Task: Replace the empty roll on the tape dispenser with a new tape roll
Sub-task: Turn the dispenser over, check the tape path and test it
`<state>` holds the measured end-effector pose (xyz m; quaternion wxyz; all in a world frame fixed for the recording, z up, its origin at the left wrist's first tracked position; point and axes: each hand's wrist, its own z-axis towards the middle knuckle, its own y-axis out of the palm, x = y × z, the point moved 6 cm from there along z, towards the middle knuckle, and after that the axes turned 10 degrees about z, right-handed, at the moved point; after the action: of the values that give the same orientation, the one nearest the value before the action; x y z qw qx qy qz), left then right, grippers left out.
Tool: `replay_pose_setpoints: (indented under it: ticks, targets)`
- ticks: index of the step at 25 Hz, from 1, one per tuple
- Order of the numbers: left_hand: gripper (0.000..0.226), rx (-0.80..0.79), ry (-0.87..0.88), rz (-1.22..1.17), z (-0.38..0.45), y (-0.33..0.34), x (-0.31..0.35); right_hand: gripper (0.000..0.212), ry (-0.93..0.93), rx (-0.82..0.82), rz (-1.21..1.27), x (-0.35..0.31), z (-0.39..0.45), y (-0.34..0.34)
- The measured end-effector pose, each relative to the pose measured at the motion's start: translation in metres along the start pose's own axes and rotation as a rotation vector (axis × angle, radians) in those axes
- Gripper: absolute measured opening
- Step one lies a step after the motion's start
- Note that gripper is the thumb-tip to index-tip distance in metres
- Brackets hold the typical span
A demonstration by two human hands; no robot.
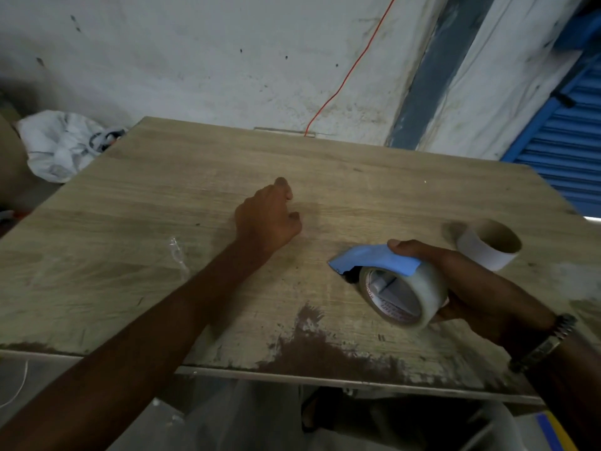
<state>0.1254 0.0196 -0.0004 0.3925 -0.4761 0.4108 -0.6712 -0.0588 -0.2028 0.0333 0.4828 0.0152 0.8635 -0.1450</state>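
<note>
My right hand [455,281] grips the blue tape dispenser [374,260] at the table's right front, thumb on its top. A full roll of clear tape [419,294] sits on the dispenser's hub, and the dispenser's nose touches the table. The empty cardboard core [487,244] stands on the table just behind my right hand. My left hand [268,219] rests in the middle of the table, fingers curled loosely, with nothing visible in it.
The wooden table [162,255] has a worn, paint-stained front edge. A scrap of clear plastic [177,252] lies left of my left forearm. A white bag [61,144] sits beyond the table's far left corner. An orange cord [351,70] runs down the wall.
</note>
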Motion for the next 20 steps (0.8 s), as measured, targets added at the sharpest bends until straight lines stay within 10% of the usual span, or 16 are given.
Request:
replay_pose_setpoints:
  ticks: [3,6,20]
  targets:
    - [0.014,0.105,0.357,-0.132,-0.014,-0.003,0.028,0.036,0.006,0.016,0.012,0.000,0.000,0.000]
    - [0.047,-0.269,0.660,-0.075,-0.024,0.034,0.046,0.038,0.004,0.033,0.030,-0.002,-0.002,0.001]
    - [0.091,-0.397,0.510,0.298,-0.009,0.051,0.030,0.047,0.111,-0.035,-0.045,-0.007,0.010,-0.001]
